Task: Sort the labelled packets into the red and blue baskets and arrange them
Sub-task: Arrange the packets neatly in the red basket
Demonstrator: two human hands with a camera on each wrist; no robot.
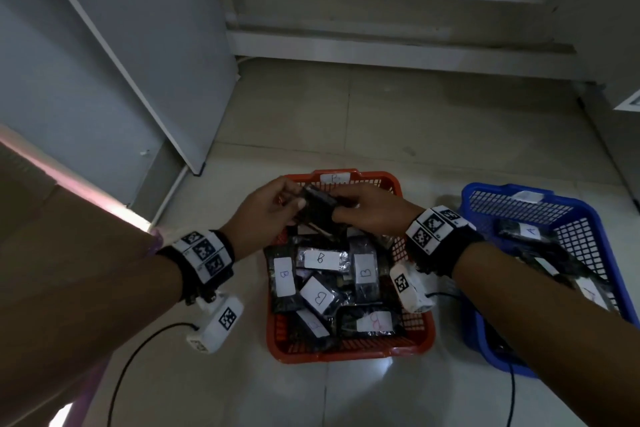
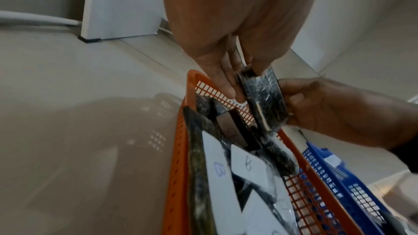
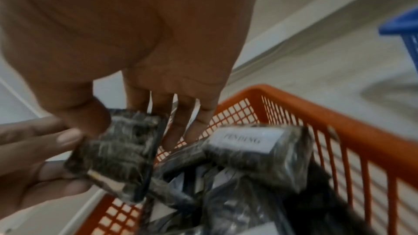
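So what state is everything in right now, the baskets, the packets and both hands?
Red basket: on floor, holds B packets.
Blue basket: on floor, holds an A packet.
Held packet: above red basket, label not visible.
Left hand: grips held packet.
Right hand: grips held packet.

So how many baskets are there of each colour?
Red basket: 1
Blue basket: 1
Total: 2
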